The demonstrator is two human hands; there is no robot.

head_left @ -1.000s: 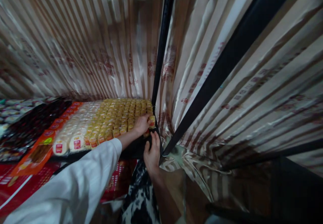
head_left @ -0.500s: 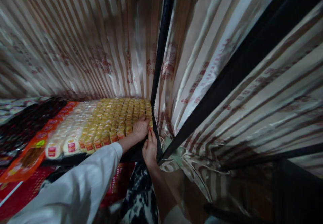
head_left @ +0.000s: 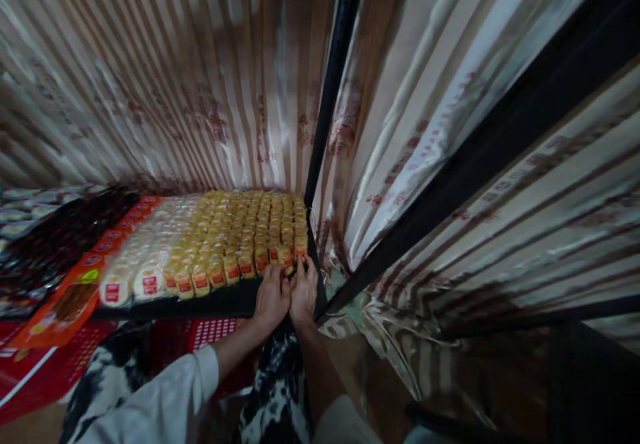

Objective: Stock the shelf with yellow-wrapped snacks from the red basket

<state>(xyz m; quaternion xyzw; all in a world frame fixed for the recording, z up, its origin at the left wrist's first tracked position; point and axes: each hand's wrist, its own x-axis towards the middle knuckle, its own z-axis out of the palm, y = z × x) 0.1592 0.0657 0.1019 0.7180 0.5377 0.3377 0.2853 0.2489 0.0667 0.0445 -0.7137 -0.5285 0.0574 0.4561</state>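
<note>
Rows of small yellow wrapped snack packs (head_left: 225,231) with red-orange labels stand at the right end of a black shelf (head_left: 200,303). My left hand (head_left: 271,301) is at their front edge, its fingers bent and closed against a yellow snack pack (head_left: 286,256) that sits slightly forward of its row. Right beside it, my right hand (head_left: 303,292) has its fingers stretched upward, the tips touching the front of the rightmost row. The undersides of both hands' fingers are partly hidden.
White wrapped packs (head_left: 150,257), a long orange package (head_left: 85,277) and dark packages (head_left: 55,251) lie further left. Striped plastic sheeting (head_left: 225,97) hangs behind. A black post (head_left: 333,91) and a thick slanted black bar (head_left: 450,164) border the right side. Red baskets (head_left: 210,331) stand below.
My left hand has drawn back from on top of the yellow packs to their front edge, beside my right hand. The right hand stays by the rightmost row. The view has shifted slightly.
</note>
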